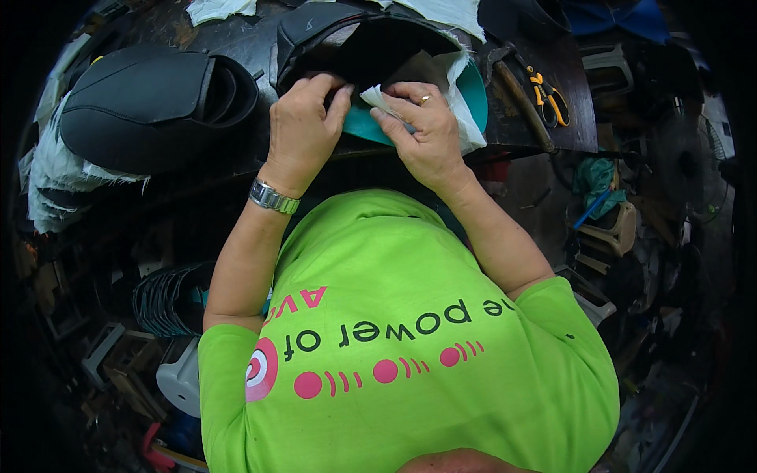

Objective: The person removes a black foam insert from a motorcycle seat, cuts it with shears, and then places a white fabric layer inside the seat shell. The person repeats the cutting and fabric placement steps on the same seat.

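Observation:
A black, rounded, hollow shell [319, 25] lies on the dark bench in front of me, its mouth toward me. White cloth [471, 126] with a frayed edge hangs along its right side. Under the mouth shows a curved teal sheet [364, 126]. My left hand [302, 130] is closed, thumb and fingers pinching at the shell's near left edge; the fingertips' exact hold is partly hidden. My right hand [428, 132], with a ring, pinches a folded flap of white cloth [374, 98] between thumb and fingers at the mouth.
A similar black shell [134, 106] rests at the left over frayed white cloth [55, 169]. On the bench's right lie a wooden-handled hammer [523, 106] and yellow-and-black scissors [547, 98]. Plastic stools [615, 229] and stacked curved pieces [164, 299] stand below bench height.

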Demonstrator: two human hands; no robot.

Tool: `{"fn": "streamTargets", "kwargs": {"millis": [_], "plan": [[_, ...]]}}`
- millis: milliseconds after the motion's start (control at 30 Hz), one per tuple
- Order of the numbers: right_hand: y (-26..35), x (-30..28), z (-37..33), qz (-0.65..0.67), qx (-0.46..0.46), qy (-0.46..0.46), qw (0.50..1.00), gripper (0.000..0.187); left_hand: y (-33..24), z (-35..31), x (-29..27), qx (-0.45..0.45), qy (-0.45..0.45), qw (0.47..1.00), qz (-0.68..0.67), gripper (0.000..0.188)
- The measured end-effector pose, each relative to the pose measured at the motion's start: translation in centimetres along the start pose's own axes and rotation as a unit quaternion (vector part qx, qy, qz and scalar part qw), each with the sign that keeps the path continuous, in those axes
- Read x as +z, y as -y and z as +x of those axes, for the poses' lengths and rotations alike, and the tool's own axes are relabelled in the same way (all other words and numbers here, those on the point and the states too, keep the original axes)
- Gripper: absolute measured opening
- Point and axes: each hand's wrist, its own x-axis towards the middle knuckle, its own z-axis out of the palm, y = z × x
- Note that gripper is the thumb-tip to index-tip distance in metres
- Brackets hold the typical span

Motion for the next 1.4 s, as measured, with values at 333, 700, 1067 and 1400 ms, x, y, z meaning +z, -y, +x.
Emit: {"fn": "streamTargets", "kwargs": {"millis": [333,700,1067,1400], "plan": [[0.6,0.0,-0.2,-0.152,-0.101,0.076,0.98,0.035,0.2,1.2,-0.5,-0.082,0.046,0.992,-0.09,0.024],[1.9,-1.3,-0.1,-0.168,-0.194,0.184,0.949,0.053,0.7,0.7,-0.9,0.031,0.036,0.998,-0.04,0.027],[0.9,0.2,5.9,-0.083,-0.083,0.16,0.98,0.021,1.5,-1.4,-0.8,0.176,-0.07,0.982,0.014,0.052],[0.2,-0.3,5.2,-0.05,-0.076,0.188,0.978,0.016,1.9,-1.7,-1.7,0.124,-0.01,0.992,0.013,0.036]]}}
